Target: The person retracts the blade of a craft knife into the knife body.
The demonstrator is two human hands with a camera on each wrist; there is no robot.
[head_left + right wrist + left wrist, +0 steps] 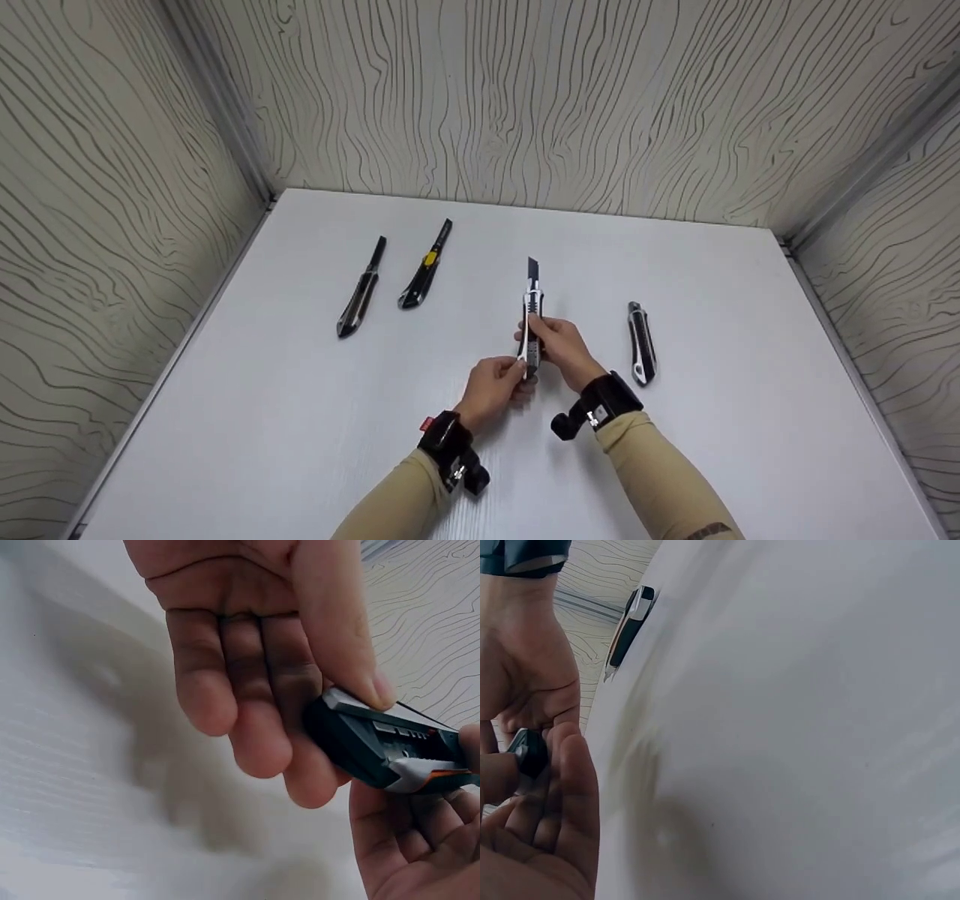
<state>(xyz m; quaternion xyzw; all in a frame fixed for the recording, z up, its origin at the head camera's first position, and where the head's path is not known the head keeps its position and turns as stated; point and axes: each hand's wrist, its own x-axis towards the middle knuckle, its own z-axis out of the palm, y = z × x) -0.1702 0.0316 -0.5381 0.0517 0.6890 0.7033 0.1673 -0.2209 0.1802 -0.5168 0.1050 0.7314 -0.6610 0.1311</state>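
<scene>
Both hands hold one silver-and-black utility knife [530, 330] over the middle of the white table, its dark blade [533, 270] pointing away and extended. My right hand [566, 349] grips the handle partway up, thumb on its upper face. At the butt end, my left hand [495, 386] pinches the handle between thumb and fingers. The left wrist view shows the knife's butt [531, 753] under the left thumb. In the right wrist view the handle [397, 742] has an open slot with orange trim, and the left hand's [247, 682] other fingers lie beneath it.
To the left lie a dark utility knife [358, 300] and one with a yellow slider [430, 259], both with blades extended. Another knife [642, 345] lies right of the right hand, no blade showing. Wood-patterned walls [487, 97] enclose the white table [247, 420].
</scene>
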